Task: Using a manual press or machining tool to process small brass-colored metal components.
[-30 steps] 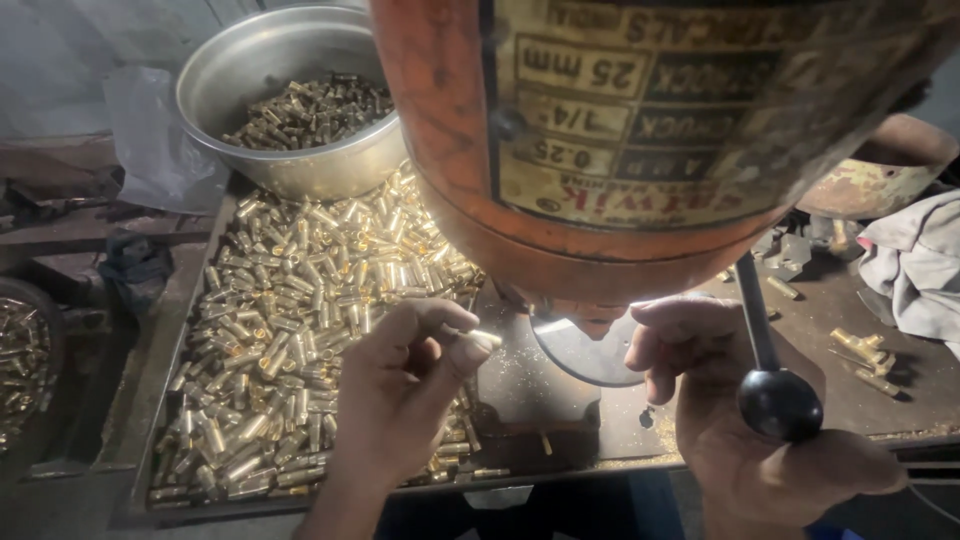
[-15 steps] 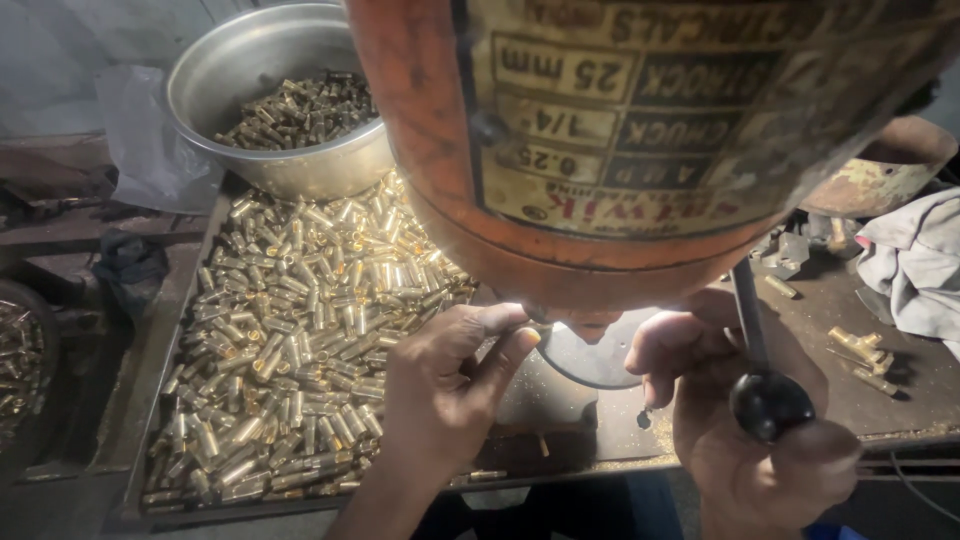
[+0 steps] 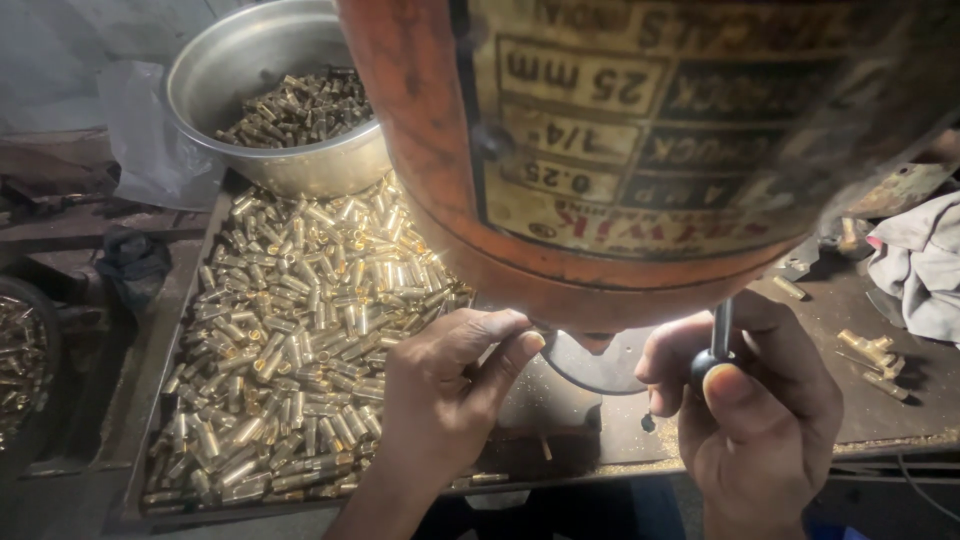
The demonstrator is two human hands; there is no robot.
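I see my left hand (image 3: 445, 395) reaching in under the orange machine head (image 3: 640, 150), its fingers (image 3: 500, 345) pinched together with the tips right at the edge of the round plate (image 3: 590, 365) below the spindle. Whether they pinch a brass piece I cannot tell; the tips sit in the glare and nothing shows between them. My right hand (image 3: 760, 400) is to the right of that plate, fingers wrapped closed on the black knob (image 3: 708, 372) of the lever (image 3: 721, 328), thumb pressed over the front of the knob. The lever's metal rod rises out of my fist and disappears behind the machine head.

Left of my left fingers lies the heap of brass cases (image 3: 300, 330), spread loose over the tray (image 3: 150, 400) on the table (image 3: 900, 400); the nearest cases lie just beside my knuckles. Beyond the heap, far from my fingers, stands a steel bowl (image 3: 230, 70) holding darker cases. A few stray brass parts (image 3: 870, 352) lie on the table to the right of my right hand, well apart from it, and a grey cloth (image 3: 925, 260) lies beyond them. Brass dust and chips cover the table between my two hands.
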